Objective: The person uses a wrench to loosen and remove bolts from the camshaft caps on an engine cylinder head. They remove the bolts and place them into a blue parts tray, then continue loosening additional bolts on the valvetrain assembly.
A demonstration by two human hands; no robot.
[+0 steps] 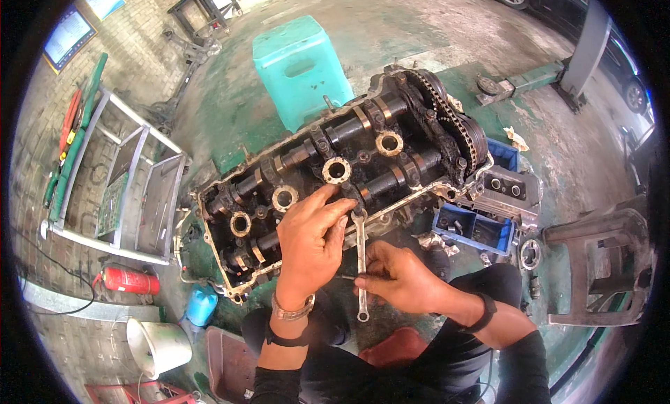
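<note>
Over the near edge of an open cylinder head [408,203]: a long metal wrench [361,254], upper end beside the nearer dark camshaft [382,185], ringed lower end hanging free toward the bottom of the view. At that upper end, the bent fingers of the left hand [307,240]; cannot tell whether gripping or only steadying. Lower down, the curled right hand [401,275], thumb across the shank; looks to be grasping the wrench.

Main hazard: a slip of the upper end, probably from poor seating or oily metal, with knuckles then driven into the rim. Also possible: rounded corners on a fastener, from a tilted pull; seat hidden by fingertips, so fit impossible to judge. Close by, four open round wells [337,159], an easy trap for any small part dropped by greasy fingers.

Farther right, a timing chain [431,88], a pinch risk under any camshaft rotation. Beyond: a divided blue bin [474,249], a turquoise stool [300,45], a red fire extinguisher [131,281].
</note>
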